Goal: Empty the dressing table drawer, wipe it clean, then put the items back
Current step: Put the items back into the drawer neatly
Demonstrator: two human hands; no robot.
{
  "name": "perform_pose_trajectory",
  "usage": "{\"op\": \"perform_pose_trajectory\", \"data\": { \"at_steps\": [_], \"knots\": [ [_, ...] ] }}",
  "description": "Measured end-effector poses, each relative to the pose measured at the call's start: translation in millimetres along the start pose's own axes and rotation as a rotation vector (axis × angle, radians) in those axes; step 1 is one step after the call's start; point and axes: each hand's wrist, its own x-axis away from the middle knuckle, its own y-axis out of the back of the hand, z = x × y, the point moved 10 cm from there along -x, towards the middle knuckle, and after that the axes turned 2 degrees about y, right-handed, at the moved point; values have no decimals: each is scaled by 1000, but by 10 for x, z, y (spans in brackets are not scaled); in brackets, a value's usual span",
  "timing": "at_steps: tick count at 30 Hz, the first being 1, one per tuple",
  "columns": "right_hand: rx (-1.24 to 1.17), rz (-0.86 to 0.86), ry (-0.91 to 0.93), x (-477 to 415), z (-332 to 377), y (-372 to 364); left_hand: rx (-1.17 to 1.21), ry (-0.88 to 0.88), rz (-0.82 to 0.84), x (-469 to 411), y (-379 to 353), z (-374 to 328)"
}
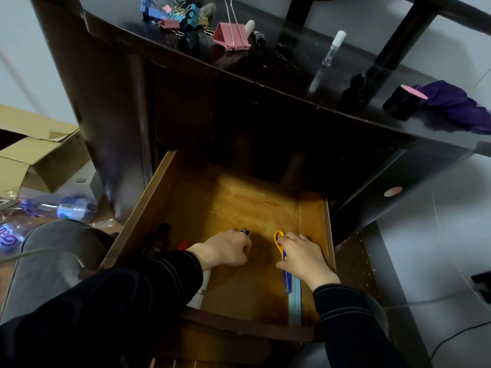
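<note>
Drawer point(310, 224), lower centre, open. Left hand point(225, 251) curls round a small metal-tipped object point(245, 231); right hand point(305, 257) grips scissors point(286, 281). Lift both straight up, clear of the walls.

1 drawer point(239, 203) is open, with 2 hands in it, the left hand point(225, 251) and the right hand point(305, 258). It holds 1 pair of scissors point(286, 280), 1 ruler point(294, 304), 1 white bottle point(202, 290), 1 dark bottle point(159, 239), 1 red item point(183, 243) and 1 metal-tipped object point(245, 231). The tabletop point(292, 65) carries 1 large pink binder clip point(231, 35), small clips point(175, 14) too tangled to count, 1 clear tube point(333, 47) and 1 purple cloth point(457, 104). The floor has 1 cardboard box point(39, 155) and 2 plastic bottles point(66, 208).
</note>
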Motion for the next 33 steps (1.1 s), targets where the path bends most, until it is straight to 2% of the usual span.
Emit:
{"op": "perform_pose_trajectory", "data": {
  "at_steps": [8,33],
  "knots": [
    [61,11,-46,27,-5,10,-4,2,13,-13,-19,16],
    [90,11,-14,44,21,-32,10,25,12,-55,-48,61]
  ]
}}
